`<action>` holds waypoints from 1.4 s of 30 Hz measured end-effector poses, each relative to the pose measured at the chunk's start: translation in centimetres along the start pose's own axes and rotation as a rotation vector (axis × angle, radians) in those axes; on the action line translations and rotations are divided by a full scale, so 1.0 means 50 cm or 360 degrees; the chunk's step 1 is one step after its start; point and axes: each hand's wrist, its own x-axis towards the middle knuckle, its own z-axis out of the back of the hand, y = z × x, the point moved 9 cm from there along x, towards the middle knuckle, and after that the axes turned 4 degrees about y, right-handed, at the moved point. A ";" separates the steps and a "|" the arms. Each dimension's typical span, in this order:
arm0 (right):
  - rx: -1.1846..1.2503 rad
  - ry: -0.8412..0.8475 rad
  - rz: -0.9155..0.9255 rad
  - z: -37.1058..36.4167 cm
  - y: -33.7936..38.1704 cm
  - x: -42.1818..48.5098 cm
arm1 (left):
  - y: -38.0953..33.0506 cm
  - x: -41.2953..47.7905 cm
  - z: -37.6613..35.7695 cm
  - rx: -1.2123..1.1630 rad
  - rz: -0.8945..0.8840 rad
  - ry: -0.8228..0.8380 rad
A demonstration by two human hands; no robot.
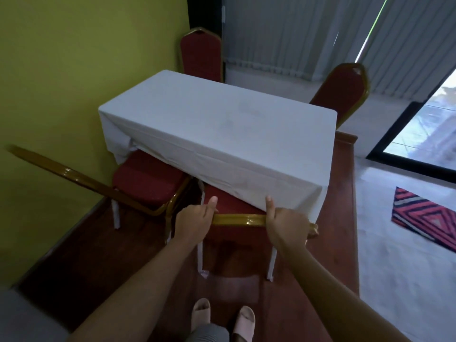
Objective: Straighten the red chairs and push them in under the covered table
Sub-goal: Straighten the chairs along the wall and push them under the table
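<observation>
A table under a white cloth stands in the middle of the room. Right in front of me is a red chair with a gold frame, its seat partly under the cloth. My left hand and my right hand both grip the gold top rail of its back. To its left a second red chair sits askew, its seat half under the table and its back angled toward the yellow wall. Two more red chairs stand on the far side, one at the back and one at the far right.
A yellow-green wall runs close along the left. The table stands on a raised red-brown wooden platform whose edge drops to a pale floor on the right. A striped rug lies there, beside a glass door. Grey blinds hang behind.
</observation>
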 end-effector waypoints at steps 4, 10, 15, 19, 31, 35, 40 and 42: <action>0.0211 0.0049 0.0008 -0.049 0.041 -0.031 | -0.010 -0.024 0.027 -0.0172 -0.0191 -0.0202; 0.0416 0.0076 0.0554 -0.051 0.040 -0.037 | 0.005 -0.019 0.044 -0.0214 -0.0189 -0.0258; 0.0331 0.0011 0.0168 -0.058 -0.039 0.001 | 0.027 0.001 0.036 -0.0204 -0.0197 -0.0256; 0.0240 0.0098 0.0167 -0.087 0.030 0.000 | 0.076 0.033 0.060 -0.0190 -0.0229 -0.0276; 0.0316 0.0219 0.0318 -0.159 0.278 -0.010 | 0.295 0.125 0.159 -0.0141 0.0041 -0.0185; 0.0392 0.0263 0.0354 -0.175 0.317 -0.001 | 0.319 0.140 0.184 -0.0005 0.0104 -0.0096; 0.0423 0.0315 0.0395 -0.177 0.306 0.004 | 0.309 0.107 0.200 -0.0006 0.0074 -0.0228; 0.0412 0.0311 0.0418 -0.181 0.309 -0.004 | 0.319 0.093 0.200 0.0022 0.0049 -0.0233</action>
